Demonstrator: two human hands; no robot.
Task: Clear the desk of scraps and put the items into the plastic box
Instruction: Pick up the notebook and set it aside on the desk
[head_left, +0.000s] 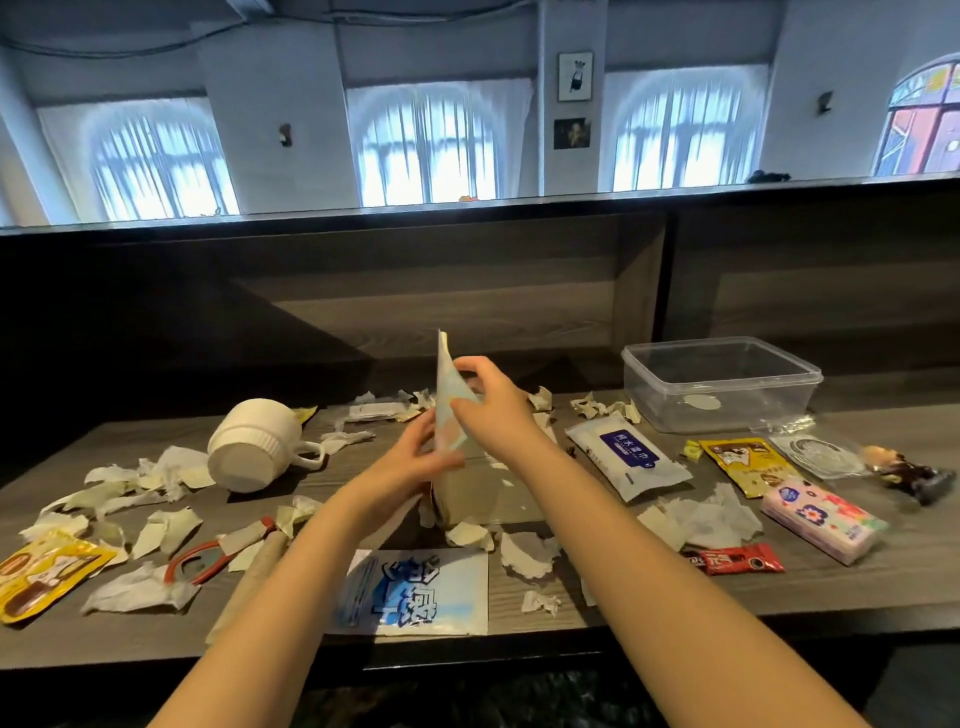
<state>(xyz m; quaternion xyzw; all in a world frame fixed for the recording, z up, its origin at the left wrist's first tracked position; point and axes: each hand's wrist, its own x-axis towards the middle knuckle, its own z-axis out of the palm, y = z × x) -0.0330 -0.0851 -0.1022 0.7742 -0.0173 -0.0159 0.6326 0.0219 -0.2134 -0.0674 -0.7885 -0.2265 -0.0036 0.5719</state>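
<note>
Both my hands hold a thin pale-blue flat packet (445, 395) upright above the middle of the desk. My left hand (413, 457) grips its lower edge and my right hand (491, 397) pinches its upper side. The clear plastic box (719, 382) stands open and empty at the back right. Torn white paper scraps (166, 525) lie scattered over the desk, thickest on the left. Items lie around: a wet-wipes pack (626, 460), a blue-and-white packet (415, 592) at the front edge, a pink tissue pack (821, 519), a red sachet (735, 558) and a yellow pouch (743, 462).
A white mug (254, 444) lies on its side at the left. Red-handled scissors (202, 564) sit under scraps, and another yellow pouch (41, 577) lies at the far left. A clear bag (815, 454) and a small figurine (909, 470) rest at the far right. A dark wooden partition (467, 291) backs the desk.
</note>
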